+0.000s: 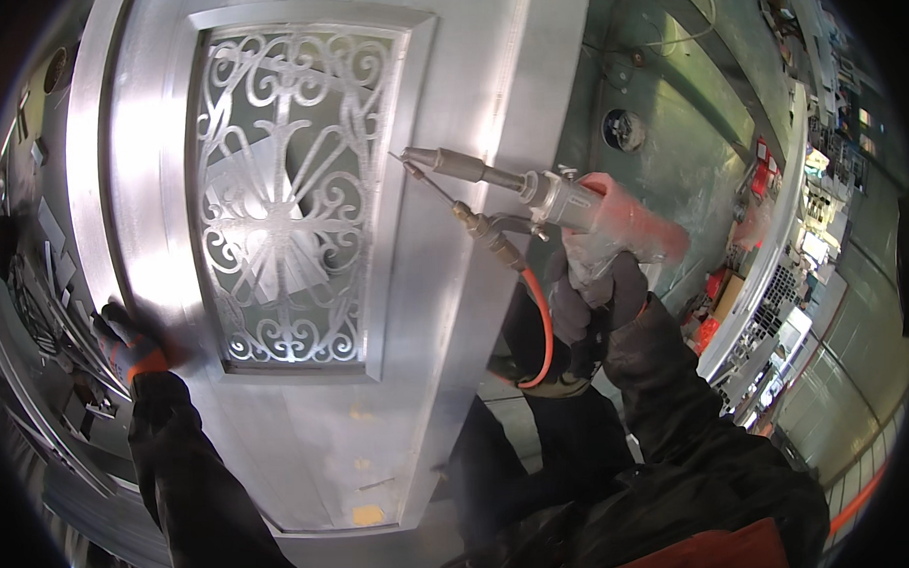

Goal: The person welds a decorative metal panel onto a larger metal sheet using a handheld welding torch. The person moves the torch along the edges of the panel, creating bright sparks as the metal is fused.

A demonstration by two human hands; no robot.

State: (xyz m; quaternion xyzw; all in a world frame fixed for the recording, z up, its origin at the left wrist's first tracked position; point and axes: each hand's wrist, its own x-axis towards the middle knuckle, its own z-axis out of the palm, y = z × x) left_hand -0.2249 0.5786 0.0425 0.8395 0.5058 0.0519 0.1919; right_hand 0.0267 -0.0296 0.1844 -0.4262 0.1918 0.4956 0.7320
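A silvery metal door panel (379, 427) lies before me, with an ornate scrollwork grille (287, 215) set in a raised rectangular frame. My right hand (605, 299), in a dark grey glove, is closed around a welding gun (562, 200) whose grip is wrapped in reddish plastic. The gun's nozzle points left, over the frame's right side; whether it touches the metal I cannot tell. Below the nozzle runs a thin wire guide (488, 238) with an orange hose (546, 331). My left hand (131, 345), gloved with orange at the wrist, rests on the panel's left edge, fingers stretched out.
Dark-trousered legs (580, 430) are beside the panel's lower right edge. A bench or rack with many small items (796, 312) runs along the right. Red things and a box (730, 294) sit near it. Metal strips and scraps (58, 258) lie at the left.
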